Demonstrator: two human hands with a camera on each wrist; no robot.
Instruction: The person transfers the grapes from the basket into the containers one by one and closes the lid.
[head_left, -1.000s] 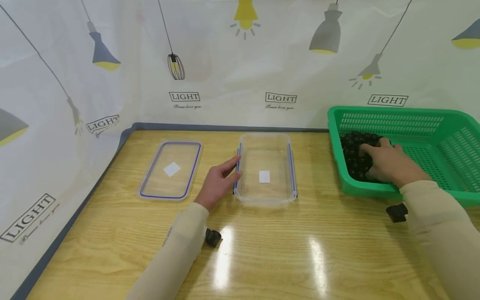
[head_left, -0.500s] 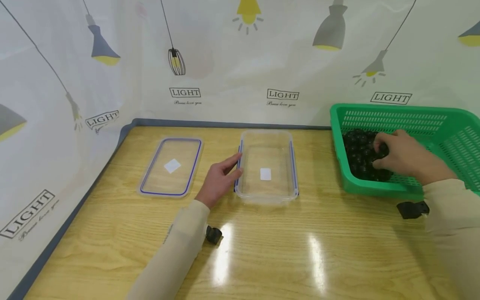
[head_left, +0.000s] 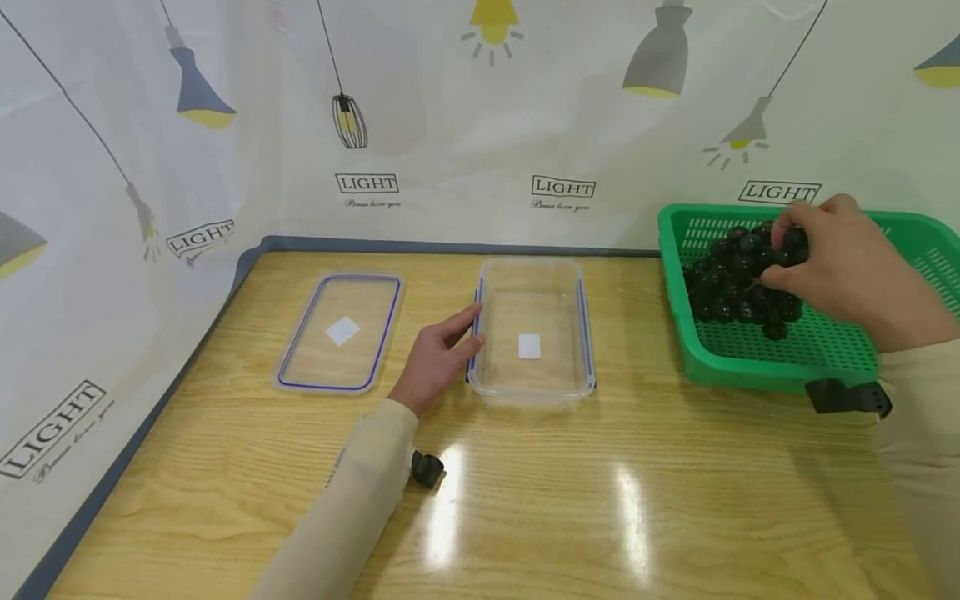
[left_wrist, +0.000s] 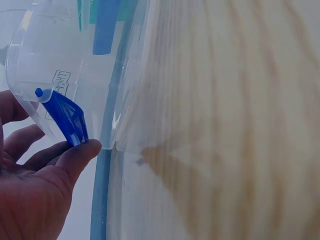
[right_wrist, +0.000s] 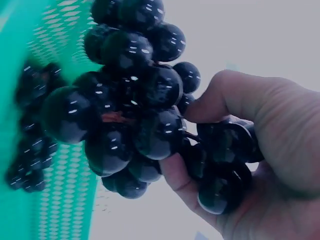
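Observation:
My right hand (head_left: pixel 847 262) pinches a bunch of dark, glossy grapes (head_left: pixel 738 267) between thumb and fingers, up over the green basket (head_left: pixel 757 375). Up close in the right wrist view, some held grapes (right_wrist: pixel 135 90) hang out past the fingertips and others lie against the palm. A second dark bunch (right_wrist: pixel 32 130) is down inside the basket. In the middle of the table stands a clear plastic box (head_left: pixel 532 387) with blue-edged sides and a white label. My left hand (head_left: pixel 435 362) touches its left side, thumb tip right at a blue side latch (left_wrist: pixel 67 117), fingers extended.
A clear lid (head_left: pixel 341 367) with a blue seal and a white label lies flat to the left of the box. Behind the wooden table (head_left: pixel 525 508) rises a pale sheet (head_left: pixel 450 125) printed with lamps. A black wrist strap (head_left: pixel 847 396) hangs by the right sleeve.
From down among the grapes, my right hand has risen and moved right, lifting the bunch off the basket floor. The left hand holds its place against the box.

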